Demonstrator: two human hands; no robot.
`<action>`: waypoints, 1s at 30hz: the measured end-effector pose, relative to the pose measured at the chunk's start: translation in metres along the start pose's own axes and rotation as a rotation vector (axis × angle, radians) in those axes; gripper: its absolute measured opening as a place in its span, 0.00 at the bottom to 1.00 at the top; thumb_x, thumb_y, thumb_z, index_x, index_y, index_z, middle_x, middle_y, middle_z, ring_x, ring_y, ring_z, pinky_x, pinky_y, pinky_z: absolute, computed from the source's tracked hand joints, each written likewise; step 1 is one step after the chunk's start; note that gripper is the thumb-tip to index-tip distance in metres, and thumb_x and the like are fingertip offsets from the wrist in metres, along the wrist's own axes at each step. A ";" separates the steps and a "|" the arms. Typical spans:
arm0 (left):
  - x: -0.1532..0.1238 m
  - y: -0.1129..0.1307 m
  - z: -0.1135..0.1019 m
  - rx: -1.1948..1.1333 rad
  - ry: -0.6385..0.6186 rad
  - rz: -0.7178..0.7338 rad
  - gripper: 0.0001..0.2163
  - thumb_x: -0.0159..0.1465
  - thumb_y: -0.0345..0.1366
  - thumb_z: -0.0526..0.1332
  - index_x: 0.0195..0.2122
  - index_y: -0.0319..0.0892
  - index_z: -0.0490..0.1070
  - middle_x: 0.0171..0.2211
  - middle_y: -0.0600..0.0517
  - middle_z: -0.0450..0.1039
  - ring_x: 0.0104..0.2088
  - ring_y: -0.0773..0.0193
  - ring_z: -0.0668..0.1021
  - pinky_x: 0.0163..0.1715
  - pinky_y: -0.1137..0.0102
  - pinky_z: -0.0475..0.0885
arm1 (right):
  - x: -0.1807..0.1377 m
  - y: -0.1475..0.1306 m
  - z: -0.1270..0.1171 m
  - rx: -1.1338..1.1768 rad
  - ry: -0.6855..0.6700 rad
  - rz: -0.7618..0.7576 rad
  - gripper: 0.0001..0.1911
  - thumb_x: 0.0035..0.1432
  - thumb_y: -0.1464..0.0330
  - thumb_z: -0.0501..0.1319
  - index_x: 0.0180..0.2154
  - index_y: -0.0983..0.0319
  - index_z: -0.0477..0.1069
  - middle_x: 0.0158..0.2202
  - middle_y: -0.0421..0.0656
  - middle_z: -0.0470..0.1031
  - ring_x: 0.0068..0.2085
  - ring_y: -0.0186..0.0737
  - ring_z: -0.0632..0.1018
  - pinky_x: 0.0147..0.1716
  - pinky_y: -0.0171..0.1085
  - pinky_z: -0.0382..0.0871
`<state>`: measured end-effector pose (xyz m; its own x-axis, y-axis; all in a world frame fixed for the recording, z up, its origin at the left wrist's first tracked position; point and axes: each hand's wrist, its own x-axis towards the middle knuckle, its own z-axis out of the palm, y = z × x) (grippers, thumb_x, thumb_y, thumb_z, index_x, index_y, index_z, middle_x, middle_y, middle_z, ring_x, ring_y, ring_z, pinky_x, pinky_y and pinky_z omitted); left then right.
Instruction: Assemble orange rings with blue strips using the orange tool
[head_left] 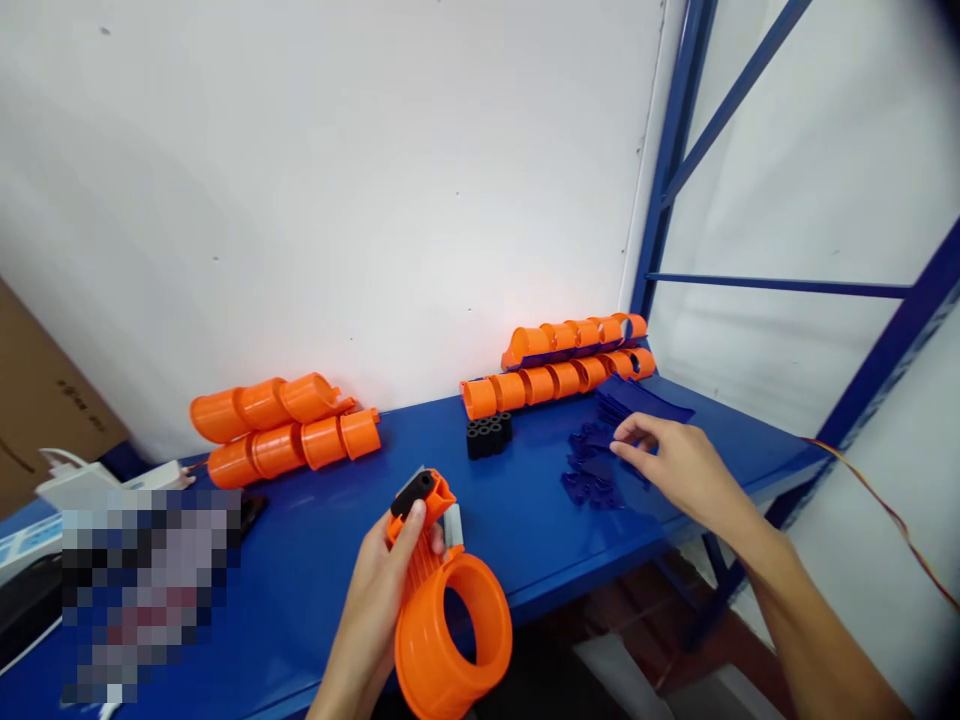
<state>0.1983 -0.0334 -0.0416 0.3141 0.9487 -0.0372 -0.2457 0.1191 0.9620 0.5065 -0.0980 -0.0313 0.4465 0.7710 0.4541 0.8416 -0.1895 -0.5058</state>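
My left hand [382, 575] is closed around an orange tape dispenser [429, 570]. A black roller [414, 492] sits at its top, and its wide orange ring [454, 635] hangs below, over the table's front edge. No tape shows on the ring. On the right, my right hand [671, 465] has thumb and forefinger pinched at a pile of small blue plastic parts [589, 470], apparently on one of them. Beyond those fingers lies a stack of flat blue pieces [649, 400]. A cluster of black rollers [489, 436] stands left of the blue parts.
Rows of orange dispenser bodies lie along the wall at the right [551, 383] and left [277, 450]. White adapters [82, 485] and a pixelated patch are on the blue table [300, 610] at left. A blue metal frame [675, 130] rises at right, with a thin cable [885, 505].
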 end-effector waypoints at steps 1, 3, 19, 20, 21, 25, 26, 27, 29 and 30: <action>0.000 0.000 0.000 0.005 -0.005 -0.003 0.16 0.58 0.48 0.66 0.29 0.38 0.71 0.22 0.54 0.69 0.22 0.69 0.71 0.22 0.75 0.66 | 0.003 0.006 0.000 -0.033 -0.087 0.019 0.05 0.55 0.63 0.63 0.33 0.57 0.74 0.29 0.39 0.78 0.30 0.41 0.77 0.29 0.36 0.63; 0.000 -0.001 0.001 0.018 -0.008 -0.013 0.16 0.58 0.48 0.66 0.30 0.38 0.72 0.21 0.55 0.69 0.21 0.69 0.70 0.21 0.76 0.64 | 0.008 0.012 0.003 -0.057 -0.271 0.015 0.09 0.54 0.61 0.64 0.37 0.56 0.75 0.32 0.40 0.79 0.31 0.41 0.77 0.29 0.35 0.62; -0.004 0.002 0.002 0.033 -0.037 -0.015 0.15 0.59 0.47 0.66 0.32 0.39 0.73 0.21 0.55 0.69 0.22 0.69 0.71 0.24 0.74 0.67 | 0.021 -0.003 0.014 0.422 -0.238 0.070 0.15 0.54 0.56 0.64 0.38 0.59 0.73 0.25 0.39 0.71 0.28 0.39 0.72 0.27 0.36 0.63; -0.004 0.002 0.002 0.032 -0.033 -0.015 0.14 0.60 0.47 0.65 0.36 0.39 0.73 0.21 0.55 0.69 0.23 0.69 0.71 0.24 0.75 0.67 | 0.019 -0.008 0.013 0.598 -0.255 0.093 0.16 0.55 0.56 0.64 0.39 0.60 0.72 0.26 0.39 0.70 0.28 0.38 0.72 0.27 0.35 0.64; -0.004 0.002 0.002 0.033 -0.032 -0.013 0.15 0.61 0.46 0.65 0.39 0.38 0.73 0.22 0.55 0.69 0.23 0.69 0.70 0.24 0.75 0.66 | 0.016 -0.013 0.013 0.787 -0.302 0.112 0.16 0.56 0.56 0.64 0.40 0.61 0.71 0.27 0.40 0.71 0.28 0.37 0.72 0.26 0.35 0.65; -0.004 0.000 0.002 0.053 -0.077 0.011 0.17 0.62 0.47 0.63 0.43 0.38 0.72 0.23 0.53 0.71 0.23 0.69 0.70 0.23 0.75 0.65 | 0.000 -0.039 0.028 1.322 -0.569 0.145 0.16 0.58 0.59 0.64 0.44 0.62 0.71 0.32 0.43 0.74 0.28 0.34 0.72 0.24 0.32 0.64; -0.003 0.000 0.002 0.054 -0.088 0.011 0.17 0.62 0.47 0.63 0.43 0.38 0.72 0.23 0.53 0.71 0.22 0.69 0.70 0.22 0.75 0.65 | -0.004 -0.046 0.035 1.383 -0.610 0.143 0.17 0.59 0.59 0.63 0.45 0.63 0.72 0.32 0.44 0.74 0.28 0.33 0.72 0.24 0.32 0.64; -0.003 -0.001 0.001 0.053 -0.096 0.009 0.17 0.62 0.47 0.63 0.43 0.38 0.71 0.23 0.53 0.71 0.22 0.69 0.71 0.21 0.76 0.64 | -0.008 -0.053 0.041 1.421 -0.639 0.136 0.17 0.59 0.59 0.63 0.45 0.63 0.73 0.32 0.44 0.74 0.28 0.33 0.72 0.24 0.31 0.65; -0.003 -0.002 0.000 0.046 -0.107 -0.003 0.17 0.62 0.47 0.63 0.43 0.37 0.71 0.22 0.52 0.72 0.21 0.69 0.71 0.21 0.76 0.63 | -0.014 -0.070 0.053 1.443 -0.645 0.099 0.17 0.60 0.59 0.62 0.45 0.64 0.74 0.33 0.44 0.74 0.29 0.34 0.73 0.24 0.31 0.65; -0.003 -0.003 0.000 0.047 -0.115 -0.012 0.17 0.62 0.47 0.63 0.43 0.37 0.71 0.22 0.52 0.72 0.21 0.69 0.71 0.21 0.75 0.63 | -0.017 -0.078 0.058 1.424 -0.621 0.066 0.16 0.60 0.60 0.63 0.44 0.64 0.75 0.33 0.44 0.74 0.30 0.34 0.73 0.24 0.31 0.66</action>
<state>0.1977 -0.0366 -0.0446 0.4207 0.9070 -0.0201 -0.1993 0.1140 0.9733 0.4155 -0.0612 -0.0423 -0.0244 0.9747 0.2221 -0.3077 0.2040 -0.9293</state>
